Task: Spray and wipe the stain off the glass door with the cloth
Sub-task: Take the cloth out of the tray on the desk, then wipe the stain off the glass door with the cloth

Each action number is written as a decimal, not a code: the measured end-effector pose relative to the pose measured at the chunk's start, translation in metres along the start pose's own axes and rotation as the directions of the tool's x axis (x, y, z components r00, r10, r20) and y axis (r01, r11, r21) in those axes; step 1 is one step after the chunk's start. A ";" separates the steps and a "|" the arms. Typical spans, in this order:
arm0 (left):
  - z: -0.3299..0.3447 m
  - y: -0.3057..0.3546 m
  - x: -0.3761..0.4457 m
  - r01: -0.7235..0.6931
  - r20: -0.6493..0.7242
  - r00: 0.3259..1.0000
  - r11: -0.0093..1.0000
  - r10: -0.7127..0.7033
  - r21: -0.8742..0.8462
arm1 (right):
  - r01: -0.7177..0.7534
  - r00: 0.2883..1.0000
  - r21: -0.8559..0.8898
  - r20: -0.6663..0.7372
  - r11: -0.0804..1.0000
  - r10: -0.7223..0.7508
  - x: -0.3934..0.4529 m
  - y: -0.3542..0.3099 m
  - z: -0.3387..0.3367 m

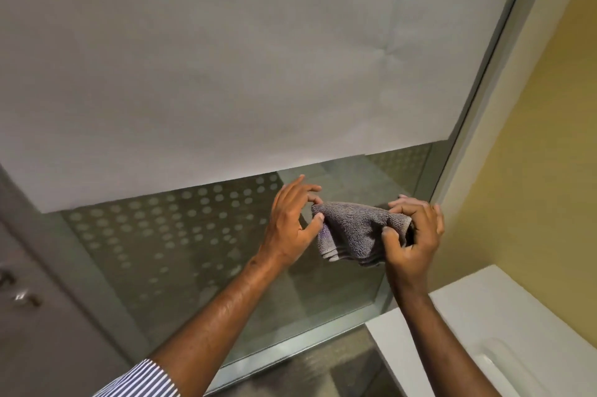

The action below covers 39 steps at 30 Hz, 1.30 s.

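Head view: two hands (355, 228) pinch one cloth (355, 232).

Grey-purple terry cloth (358, 230), ribbed weave, folded into several layers, stacked edges showing at lower left corner. Held up in front of glass door (181, 235), stretched slightly between two corners, lower part hanging loose. Whether cloth touches the pane cannot be told.

Glass door: upper portion frosted, opaque white; lower band clear with a pattern of pale dots thinning out toward the bottom. Metal frame along right edge and bottom rail. Floor visible through the clear band. No distinct stain made out on the pane.
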State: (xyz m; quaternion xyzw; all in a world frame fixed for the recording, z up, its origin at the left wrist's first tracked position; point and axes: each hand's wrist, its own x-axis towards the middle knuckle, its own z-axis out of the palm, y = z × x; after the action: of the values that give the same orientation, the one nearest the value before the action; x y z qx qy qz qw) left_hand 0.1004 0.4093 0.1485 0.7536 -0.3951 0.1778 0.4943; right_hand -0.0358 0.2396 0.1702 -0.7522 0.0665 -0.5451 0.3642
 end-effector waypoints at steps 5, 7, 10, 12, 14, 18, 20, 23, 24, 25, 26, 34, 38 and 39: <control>-0.069 -0.013 -0.019 0.082 -0.139 0.988 0.993 -0.070 0.085 | -0.004 0.991 0.126 0.131 0.992 -0.012 -0.012 -0.032 0.054; -0.098 -0.017 -0.030 0.108 -0.182 0.979 0.989 -0.089 0.100 | -0.016 0.985 0.164 0.174 0.986 -0.013 -0.017 -0.048 0.075; -0.143 -0.022 -0.050 0.135 -0.230 0.968 0.980 -0.100 0.145 | -0.031 0.974 0.238 0.226 0.971 -0.024 -0.026 -0.079 0.105; -0.175 -0.025 -0.065 0.144 -0.267 0.959 0.975 -0.095 0.172 | -0.047 0.967 0.302 0.253 0.952 -0.033 -0.036 -0.104 0.124; -0.207 -0.025 -0.083 0.160 -0.304 0.948 0.969 -0.097 0.190 | -0.056 0.960 0.354 0.277 0.934 -0.048 -0.050 -0.132 0.141; -0.277 -0.021 -0.125 0.190 -0.382 0.920 0.952 -0.087 0.241 | -0.066 0.945 0.452 0.314 0.889 -0.089 -0.083 -0.190 0.172; -0.313 -0.018 -0.148 0.195 -0.419 0.905 0.944 -0.069 0.265 | -0.084 0.937 0.502 0.333 0.861 -0.103 -0.101 -0.223 0.187; -0.365 -0.010 -0.184 0.226 -0.469 0.881 0.931 -0.069 0.288 | -0.109 0.932 0.563 0.343 0.819 -0.112 -0.129 -0.271 0.209; -0.382 -0.008 -0.195 0.238 -0.487 0.870 0.926 -0.069 0.294 | -0.127 0.930 0.586 0.351 0.800 -0.109 -0.138 -0.286 0.216; -0.399 -0.006 -0.205 0.249 -0.506 0.860 0.921 -0.068 0.301 | -0.153 0.926 0.610 0.363 0.777 -0.102 -0.147 -0.301 0.224; -0.415 -0.003 -0.215 0.259 -0.521 0.851 0.916 -0.066 0.306 | -0.177 0.920 0.633 0.378 0.754 -0.101 -0.156 -0.316 0.231; -0.534 0.015 -0.287 0.397 -0.675 0.735 0.848 -0.063 0.352 | -0.276 0.892 0.802 0.419 0.530 -0.171 -0.222 -0.430 0.292; -0.587 0.023 -0.316 0.485 -0.736 0.671 0.805 -0.091 0.342 | -0.317 0.874 0.821 0.447 0.475 -0.189 -0.254 -0.482 0.317; -0.600 0.025 -0.322 0.491 -0.739 0.666 0.806 -0.102 0.331 | -0.327 0.868 0.823 0.456 0.464 -0.197 -0.262 -0.494 0.323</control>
State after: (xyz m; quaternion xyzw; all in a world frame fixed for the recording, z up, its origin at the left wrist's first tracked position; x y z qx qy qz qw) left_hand -0.0463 1.0705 0.2199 0.7890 0.0129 0.4554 0.4123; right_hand -0.0062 0.8818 0.2294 -0.5625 -0.2894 -0.2743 0.7243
